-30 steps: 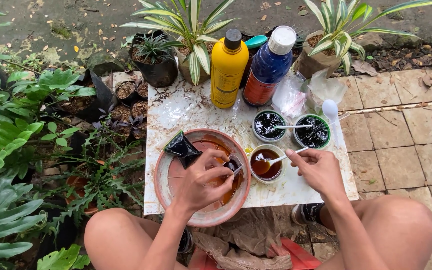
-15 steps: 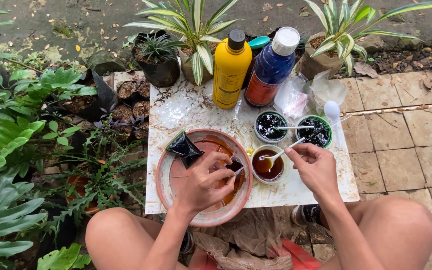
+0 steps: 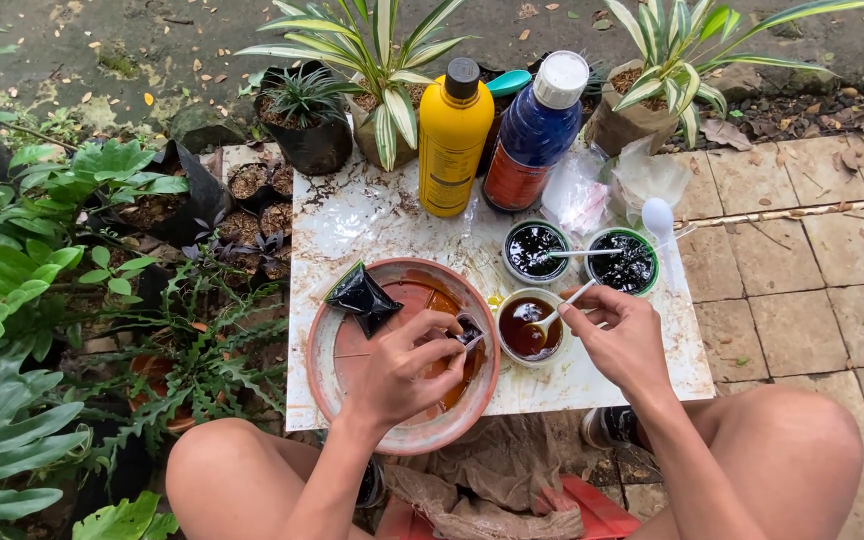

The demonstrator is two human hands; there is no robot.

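Hands at work over dark liquid on a marble worktop

I see my left hand (image 3: 407, 365) over the terracotta dish (image 3: 352, 400), fingers pinched on a small dark sachet (image 3: 468, 330); my right hand (image 3: 622, 335) pinches a white spoon (image 3: 562, 305) dipping into the brown-liquid cup (image 3: 527, 328), just right of the dish. Beyond the cup, two green-rimmed cups (image 3: 536, 248) already hold black liquid; another sachet (image 3: 362, 295) lies unopened on the dish's far rim.
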